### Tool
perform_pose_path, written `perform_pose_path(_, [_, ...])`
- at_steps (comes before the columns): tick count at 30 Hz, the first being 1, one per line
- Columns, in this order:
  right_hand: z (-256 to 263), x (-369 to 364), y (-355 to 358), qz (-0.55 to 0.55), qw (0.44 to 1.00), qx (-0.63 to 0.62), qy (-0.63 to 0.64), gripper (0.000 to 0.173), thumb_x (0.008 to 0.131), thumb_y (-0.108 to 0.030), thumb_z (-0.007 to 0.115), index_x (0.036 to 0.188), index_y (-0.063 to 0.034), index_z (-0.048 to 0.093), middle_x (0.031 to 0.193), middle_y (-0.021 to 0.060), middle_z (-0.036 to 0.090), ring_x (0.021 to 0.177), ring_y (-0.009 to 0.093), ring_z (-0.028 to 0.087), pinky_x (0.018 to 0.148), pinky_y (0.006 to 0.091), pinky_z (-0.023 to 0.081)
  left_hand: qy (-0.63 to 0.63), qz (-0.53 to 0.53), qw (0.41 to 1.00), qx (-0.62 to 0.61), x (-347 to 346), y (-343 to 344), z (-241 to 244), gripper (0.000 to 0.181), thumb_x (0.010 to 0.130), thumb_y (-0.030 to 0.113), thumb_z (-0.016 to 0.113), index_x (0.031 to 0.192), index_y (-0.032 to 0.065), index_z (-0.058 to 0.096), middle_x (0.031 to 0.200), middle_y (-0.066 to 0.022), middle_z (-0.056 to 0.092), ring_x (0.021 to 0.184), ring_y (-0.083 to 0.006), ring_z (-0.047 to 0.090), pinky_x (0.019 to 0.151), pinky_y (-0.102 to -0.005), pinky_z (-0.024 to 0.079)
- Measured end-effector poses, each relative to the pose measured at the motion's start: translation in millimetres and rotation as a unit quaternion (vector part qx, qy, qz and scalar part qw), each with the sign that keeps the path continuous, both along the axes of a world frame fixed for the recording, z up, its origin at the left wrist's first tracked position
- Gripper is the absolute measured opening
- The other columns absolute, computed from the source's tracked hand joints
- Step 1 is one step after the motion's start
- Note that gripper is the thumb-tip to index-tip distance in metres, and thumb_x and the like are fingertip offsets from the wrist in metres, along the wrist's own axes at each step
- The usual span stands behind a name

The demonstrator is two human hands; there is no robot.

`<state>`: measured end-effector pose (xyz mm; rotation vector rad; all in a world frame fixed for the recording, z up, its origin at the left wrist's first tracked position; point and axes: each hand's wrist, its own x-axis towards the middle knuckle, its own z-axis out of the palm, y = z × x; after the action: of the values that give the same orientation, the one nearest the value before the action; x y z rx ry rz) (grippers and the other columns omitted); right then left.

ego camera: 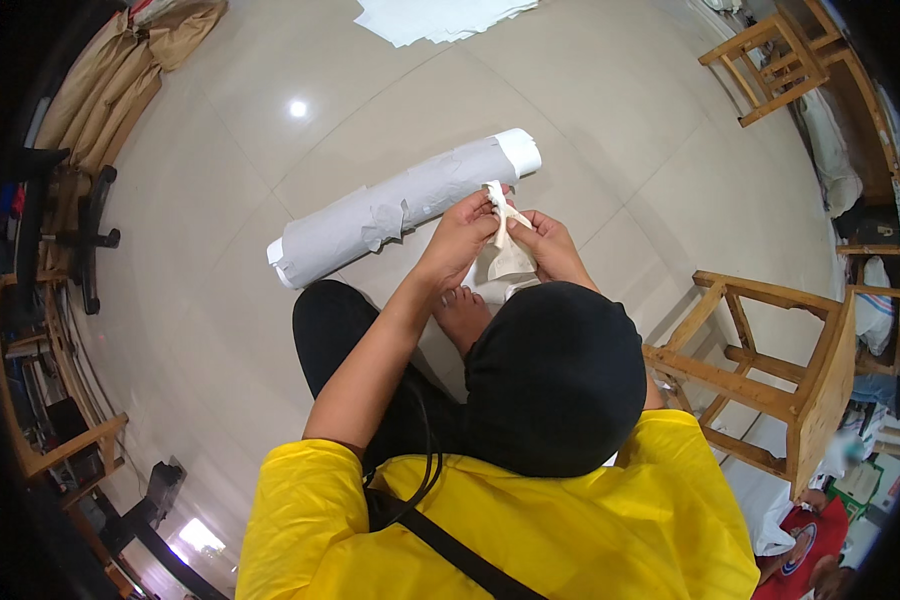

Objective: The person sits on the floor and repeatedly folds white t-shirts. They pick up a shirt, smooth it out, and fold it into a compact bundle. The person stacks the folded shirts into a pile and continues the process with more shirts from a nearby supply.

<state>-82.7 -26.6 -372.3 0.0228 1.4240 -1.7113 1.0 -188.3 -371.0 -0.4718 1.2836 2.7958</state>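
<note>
Both hands meet in front of my knees, gripping a crumpled cream strip [514, 260] that looks like paper or tape. The fingers of my left hand [461, 229] pinch its bunched white upper part. My right hand [551, 241] holds its right side between thumb and fingers, and the wider end hangs down below. Just beyond my hands, a long white roll [521, 152] lies slantwise on the floor. A grey wrapper [442, 184] covers most of it, torn and ragged around the middle, with both white ends showing. Under the strip, a pale item on the floor is partly hidden.
Wooden stools [757, 375] stand at the right. White sheets [442, 19] lie on the tiled floor [217, 172] at the top. Brown paper-wrapped bundles [112, 82] and a black chair base [94, 238] are at the left. A person in a red shirt [814, 544] is at lower right.
</note>
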Motion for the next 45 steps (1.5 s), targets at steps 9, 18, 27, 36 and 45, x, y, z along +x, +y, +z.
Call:
perform_pose_path(9, [-5.9, -2.8, 4.8, 0.005, 0.999, -0.031, -0.041, 0.022, 0.103, -0.019, 0.066, 0.116, -0.0008, 0.064, 0.100, 0.0053, 0.071, 0.082, 0.010, 0.068, 0.069, 0.0268, 0.055, -0.024, -0.018, 0.983, -0.183, 1.8, -0.6, 5.7, 0.039, 0.100, 0.010, 0.066, 0.136, -0.0025, 0.062, 0.113, -0.0060, 0.070, 0.102, -0.0115, 0.066, 0.090, -0.0258, 0.052])
perform_pose_path(18, [-0.4, -2.3, 8.0, 0.022, 0.998, -0.007, -0.056, 0.019, 0.104, -0.023, 0.065, 0.114, -0.0060, 0.065, 0.102, 0.0019, 0.069, 0.089, 0.010, 0.065, 0.081, 0.0271, 0.053, -0.029, -0.046, 0.968, -0.243, 1.9, -17.9, -2.6, 0.037, 0.099, 0.014, 0.068, 0.130, -0.0063, 0.065, 0.103, -0.0043, 0.067, 0.093, -0.0098, 0.063, 0.082, -0.0261, 0.055])
perform_pose_path(27, [-7.7, 14.1, 1.1, 0.096, 0.959, 0.042, 0.262, 0.035, 0.092, -0.010, 0.079, 0.121, -0.0010, 0.062, 0.104, 0.0014, 0.067, 0.088, 0.007, 0.062, 0.082, 0.0233, 0.050, -0.042, -0.030, 0.935, -0.352, 3.6, -15.4, -3.7, 0.039, 0.098, 0.018, 0.069, 0.130, -0.0040, 0.066, 0.096, -0.0028, 0.064, 0.083, -0.0087, 0.061, 0.074, -0.0233, 0.052])
perform_pose_path(36, [-13.8, 12.5, 3.4, 0.021, 0.996, 0.021, 0.083, 0.028, 0.101, -0.015, 0.070, 0.121, 0.0038, 0.068, 0.099, 0.0042, 0.072, 0.088, 0.010, 0.068, 0.079, 0.0278, 0.060, -0.051, -0.042, 0.962, -0.265, 9.9, -11.7, -12.2, 0.042, 0.094, 0.012, 0.075, 0.132, -0.0032, 0.063, 0.101, -0.0066, 0.067, 0.091, -0.0118, 0.064, 0.079, -0.0262, 0.054])
perform_pose_path(45, [-40.4, 1.8, 9.6, -0.049, 0.993, 0.039, 0.099, 0.025, 0.102, -0.011, 0.066, 0.121, 0.0049, 0.068, 0.097, 0.0077, 0.073, 0.082, 0.012, 0.069, 0.078, 0.0277, 0.061, -0.071, -0.069, 0.958, -0.270, 20.3, -21.8, -13.5, 0.057, 0.094, 0.007, 0.069, 0.146, -0.0012, 0.047, 0.113, -0.0099, 0.064, 0.095, -0.0146, 0.063, 0.083, -0.0278, 0.053])
